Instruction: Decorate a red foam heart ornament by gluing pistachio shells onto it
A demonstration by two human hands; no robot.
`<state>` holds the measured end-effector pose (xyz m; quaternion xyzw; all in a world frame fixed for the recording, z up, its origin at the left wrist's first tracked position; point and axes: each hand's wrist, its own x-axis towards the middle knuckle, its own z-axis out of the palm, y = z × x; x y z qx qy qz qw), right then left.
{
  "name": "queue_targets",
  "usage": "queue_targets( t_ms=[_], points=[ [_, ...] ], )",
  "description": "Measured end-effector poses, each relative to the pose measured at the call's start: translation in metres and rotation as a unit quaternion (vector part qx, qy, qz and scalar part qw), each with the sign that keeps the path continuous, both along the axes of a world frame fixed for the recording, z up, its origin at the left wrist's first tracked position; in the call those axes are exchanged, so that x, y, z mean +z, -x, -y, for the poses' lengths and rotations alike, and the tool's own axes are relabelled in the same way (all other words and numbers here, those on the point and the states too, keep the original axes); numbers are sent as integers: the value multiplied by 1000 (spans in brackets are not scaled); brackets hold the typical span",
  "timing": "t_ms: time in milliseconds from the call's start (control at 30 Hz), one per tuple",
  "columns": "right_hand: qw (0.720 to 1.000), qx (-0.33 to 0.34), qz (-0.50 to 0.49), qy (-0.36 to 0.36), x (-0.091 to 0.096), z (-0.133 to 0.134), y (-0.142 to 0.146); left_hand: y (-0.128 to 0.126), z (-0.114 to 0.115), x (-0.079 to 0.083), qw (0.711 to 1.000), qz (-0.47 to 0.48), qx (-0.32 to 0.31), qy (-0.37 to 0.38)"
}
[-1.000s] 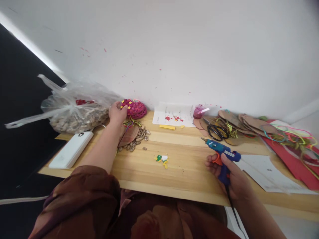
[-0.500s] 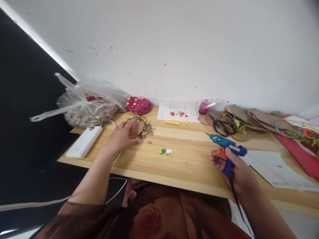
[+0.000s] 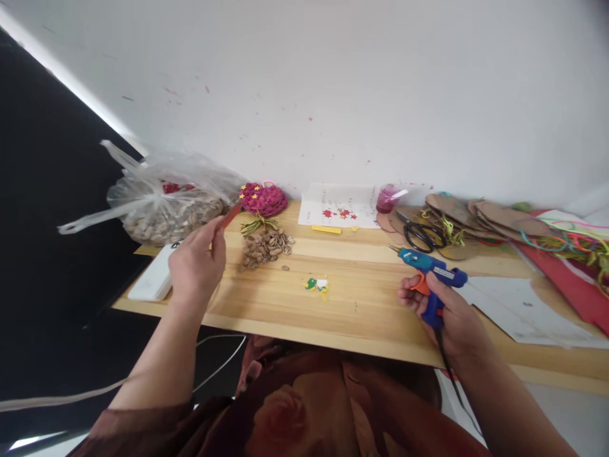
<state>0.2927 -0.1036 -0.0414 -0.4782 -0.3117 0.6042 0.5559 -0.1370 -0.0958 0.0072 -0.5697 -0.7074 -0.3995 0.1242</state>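
Observation:
My left hand (image 3: pixel 197 260) is raised at the left of the table, fingers closed on a thin cardboard disc (image 3: pixel 231 216) turned nearly edge-on, its visible strip reddish. Most of the disc is hidden behind the fingers. To the right of that hand lies a heap of small brown shells (image 3: pixel 266 247), with a bundle of olive-green threads (image 3: pixel 258 225) behind it. On the right, my right hand (image 3: pixel 447 314) grips a blue glue gun (image 3: pixel 431 266) by its handle, fingers by the orange trigger. Its nozzle points left, above the tabletop.
A filled plastic bag (image 3: pixel 171 206) and a white power bank (image 3: pixel 151 279) are at the left. Magenta woven pieces (image 3: pixel 264 200) with yellow stars stand by the wall. Red stars lie on paper (image 3: pixel 316 206). Black scissors (image 3: pixel 421 235) and stacked cardboard shapes (image 3: pixel 504 219) occupy the right.
My left hand has lifted the disc off the table beside the shells, moving left and tilting it up. More of the shell heap shows now. The glue gun has hardly moved.

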Motion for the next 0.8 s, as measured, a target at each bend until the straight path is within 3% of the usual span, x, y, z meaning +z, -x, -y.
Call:
queue_targets(
  t_ms=[67,100,167,233,333,433,600,800],
  points=[
    [1000,-7,4,-10,1,0,2,-10,4,9,990,122,-34,-61],
    [1000,-15,10,-18,3,1,4,-17,4,12,971,214,-64,-89],
    [999,-12,33,-26,7,5,7,-34,4,13,897,402,-146,-109],
    [999,-1,51,-15,12,9,7,-53,3,10,812,534,-229,-51],
    [997,32,64,36,24,17,-3,-79,5,-2,745,611,-258,74],
    [993,26,100,64,40,26,-26,-93,7,-12,732,614,-265,128],
    [992,-75,67,80,65,40,-73,-98,7,-16,737,597,-260,178],
    [981,-116,18,153,66,41,-103,-100,6,-23,733,598,-242,217]
  ],
)
